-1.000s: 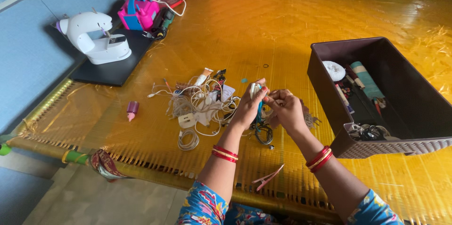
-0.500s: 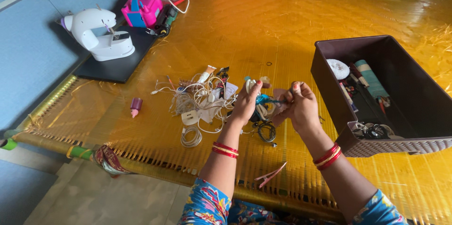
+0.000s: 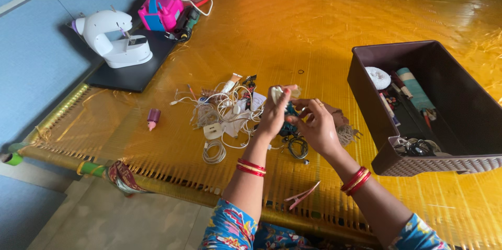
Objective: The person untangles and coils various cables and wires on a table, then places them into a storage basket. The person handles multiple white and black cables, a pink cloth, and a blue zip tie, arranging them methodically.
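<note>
My left hand [image 3: 273, 116] is raised above the yellow woven cot [image 3: 293, 35] and grips a small bundle: a white piece [image 3: 275, 93] at the top and a teal cord [image 3: 289, 110] under it. My right hand [image 3: 316, 124] is beside it, fingers pinching at the same teal cord. Just left of my hands lies a tangle of white cables and chargers [image 3: 222, 111]. A coiled black cable [image 3: 296, 147] lies under my hands. Both wrists wear red bangles.
A dark brown plastic bin [image 3: 418, 166] with small items stands at the right. A white mini sewing machine [image 3: 112, 38] on a black board and a pink device [image 3: 159, 13] sit far left. A small purple bottle [image 3: 152, 118] and a pink clip [image 3: 300, 196] lie near the front edge.
My right hand moved left, back close to my left hand and the teal cord, after pulling away to the right half a second ago. The left hand stayed nearly in place.
</note>
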